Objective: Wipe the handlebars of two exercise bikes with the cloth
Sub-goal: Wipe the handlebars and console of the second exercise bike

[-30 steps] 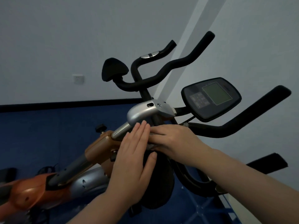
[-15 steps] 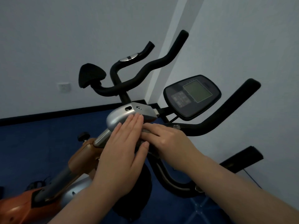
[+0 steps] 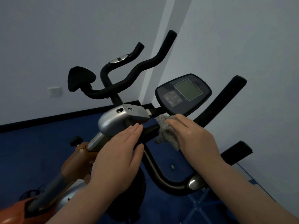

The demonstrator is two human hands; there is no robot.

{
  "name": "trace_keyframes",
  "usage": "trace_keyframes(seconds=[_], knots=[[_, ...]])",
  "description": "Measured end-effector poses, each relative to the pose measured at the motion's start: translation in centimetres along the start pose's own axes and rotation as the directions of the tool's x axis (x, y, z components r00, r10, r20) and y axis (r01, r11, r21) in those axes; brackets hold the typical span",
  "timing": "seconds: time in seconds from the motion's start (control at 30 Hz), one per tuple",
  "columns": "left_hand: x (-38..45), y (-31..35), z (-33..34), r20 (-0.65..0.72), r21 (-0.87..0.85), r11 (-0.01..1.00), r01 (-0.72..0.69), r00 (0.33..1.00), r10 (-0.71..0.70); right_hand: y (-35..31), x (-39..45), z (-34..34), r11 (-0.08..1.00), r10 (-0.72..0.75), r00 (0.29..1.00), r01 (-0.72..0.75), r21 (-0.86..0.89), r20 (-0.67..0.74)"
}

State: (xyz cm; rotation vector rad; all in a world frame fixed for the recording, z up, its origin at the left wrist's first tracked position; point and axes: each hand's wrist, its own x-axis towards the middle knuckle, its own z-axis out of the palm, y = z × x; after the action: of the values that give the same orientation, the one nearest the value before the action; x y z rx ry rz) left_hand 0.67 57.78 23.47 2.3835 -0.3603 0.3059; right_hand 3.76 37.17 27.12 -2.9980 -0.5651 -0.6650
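The black handlebar of an orange and silver exercise bike fills the middle of the view. My right hand presses a grey fluffy cloth around the bar just right of the silver stem cover. My left hand lies flat, fingers together, on the bar's left part next to the stem cover; its thumb hooks over the bar. A second black handlebar rises behind.
A console with a grey screen sits above the bar on the right. A black elbow pad is at the left, another pad at the right. Grey walls meet in a corner behind. The floor is blue.
My right hand has slid to the right along the bar, away from my left hand, and the grey cloth now shows under it. The view has shifted slightly.
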Motion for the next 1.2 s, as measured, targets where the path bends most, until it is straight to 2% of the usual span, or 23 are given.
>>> trace_keyframes(seconds=[0.2,0.37,0.47,0.53,0.63,0.73,0.87,1.0,1.2], knots=[[0.0,0.0,-0.3,0.059,0.026,0.999,-0.024,0.998,0.022,1.5,-1.2,-1.9,0.996,0.064,0.997,-0.061,-0.068,0.037],[0.3,0.0,-0.6,0.126,-0.018,0.999,-0.043,0.991,0.045,2.5,-0.9,-3.5,0.981,0.149,0.986,-0.138,-0.138,0.076],[0.5,-0.1,-0.7,0.16,-0.066,0.997,-0.029,0.986,0.04,3.3,0.2,-5.1,0.965,0.248,0.967,-0.251,-0.078,-0.051],[0.6,-0.2,-0.8,0.172,-0.103,0.995,-0.006,0.985,0.024,3.2,1.1,-5.9,0.964,0.259,0.954,-0.265,-0.017,-0.154],[0.6,-0.3,-0.9,0.166,-0.139,0.99,0.012,0.986,0.012,1.6,2.6,-6.3,0.975,0.216,0.955,-0.2,0.097,-0.204],[0.5,-0.5,-0.8,0.182,-0.169,0.985,0.029,0.983,0.003,-0.5,3.8,-5.3,0.976,0.134,0.986,-0.115,0.183,-0.099],[0.6,-0.5,-0.8,0.185,-0.185,0.982,0.041,0.983,-0.006,-2.6,2.8,-2.0,0.965,0.073,0.996,-0.082,0.251,0.043],[0.5,-0.4,-0.9,0.182,-0.184,0.982,0.042,0.983,-0.008,-3.1,1.8,0.2,0.978,0.048,0.999,-0.047,0.202,0.0],[0.7,-0.1,-1.3,0.215,-0.2,0.979,0.046,0.977,-0.002,-2.0,1.6,0.9,0.989,-0.122,0.987,0.112,0.097,0.106]])
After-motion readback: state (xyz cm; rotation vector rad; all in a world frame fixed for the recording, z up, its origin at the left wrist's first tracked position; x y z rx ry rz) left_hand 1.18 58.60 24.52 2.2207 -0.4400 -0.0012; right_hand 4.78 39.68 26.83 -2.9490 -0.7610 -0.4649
